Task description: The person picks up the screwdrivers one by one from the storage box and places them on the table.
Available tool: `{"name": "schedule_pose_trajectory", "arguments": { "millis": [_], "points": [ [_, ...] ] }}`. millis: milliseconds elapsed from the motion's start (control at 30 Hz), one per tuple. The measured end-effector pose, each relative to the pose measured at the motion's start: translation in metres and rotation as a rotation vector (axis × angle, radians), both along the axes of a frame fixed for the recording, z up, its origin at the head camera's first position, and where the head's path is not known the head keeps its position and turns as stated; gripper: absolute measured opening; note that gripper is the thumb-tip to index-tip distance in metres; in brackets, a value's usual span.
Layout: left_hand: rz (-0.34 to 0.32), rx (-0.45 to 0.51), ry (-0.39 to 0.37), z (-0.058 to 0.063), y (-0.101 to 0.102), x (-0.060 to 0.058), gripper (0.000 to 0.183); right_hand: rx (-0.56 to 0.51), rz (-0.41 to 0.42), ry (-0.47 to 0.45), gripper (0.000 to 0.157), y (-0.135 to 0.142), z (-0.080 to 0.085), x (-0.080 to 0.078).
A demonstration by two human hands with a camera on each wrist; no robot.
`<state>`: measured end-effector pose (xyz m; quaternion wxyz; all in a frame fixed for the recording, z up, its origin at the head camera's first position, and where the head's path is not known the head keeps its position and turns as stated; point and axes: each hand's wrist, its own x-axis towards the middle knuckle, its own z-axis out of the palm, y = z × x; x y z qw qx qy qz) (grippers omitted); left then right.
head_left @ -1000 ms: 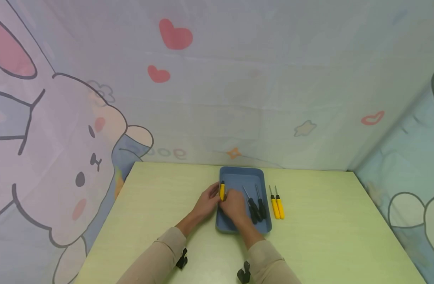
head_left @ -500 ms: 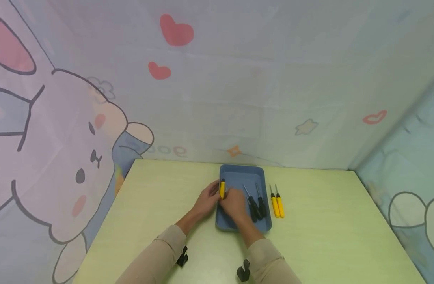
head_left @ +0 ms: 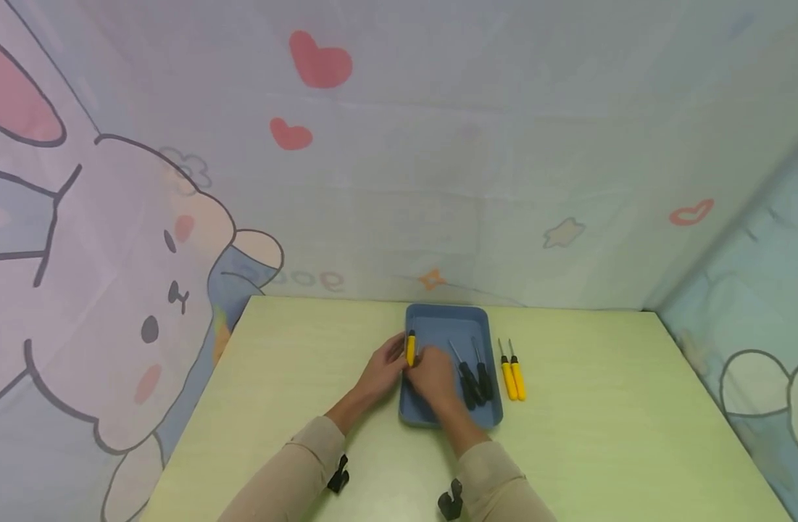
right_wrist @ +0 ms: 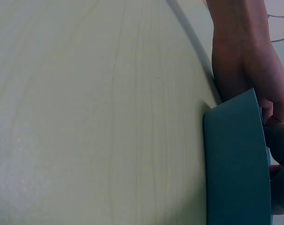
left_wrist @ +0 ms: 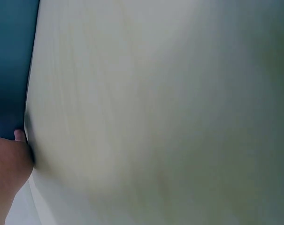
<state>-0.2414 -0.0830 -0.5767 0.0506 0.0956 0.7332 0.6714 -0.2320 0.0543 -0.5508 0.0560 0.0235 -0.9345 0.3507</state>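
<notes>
A blue rectangular tray (head_left: 447, 312) stands on the table. My left hand (head_left: 380, 368) grips its left wall, with a fingertip against the outside in the left wrist view. Just inside that wall, beside the thumb, is a yellow-handled screwdriver (head_left: 410, 349), black collar upward. My right hand (head_left: 433, 373) is in the tray next to it, fingers curled, and a thin metal shaft shows at its knuckles. It seems to hold a screwdriver, whose handle is hidden by the hand. Several black-handled screwdrivers (head_left: 483, 380) lie in the tray's right half, shafts pointing away.
Two yellow-handled screwdrivers (head_left: 512, 380) lie side by side on the pale table (head_left: 601, 406), close to the tray's right side. A cloth backdrop (head_left: 405, 181) with cartoon prints hangs behind the table's far edge.
</notes>
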Motion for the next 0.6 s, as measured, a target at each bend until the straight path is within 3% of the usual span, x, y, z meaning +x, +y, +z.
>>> {"name": "schedule_pose_trajectory", "arguments": {
  "millis": [267, 600],
  "points": [
    [0.018, -0.029, -0.003, 0.0, -0.0001, -0.0037, 0.06, -0.068, -0.024, -0.075, 0.027, 0.0027, 0.0008, -0.0054],
    [-0.001, 0.016, -0.023, 0.0036, -0.0008, -0.0001, 0.061, -0.122, -0.04, -0.146, 0.031, 0.0083, 0.0077, -0.0056]
  ]
}}
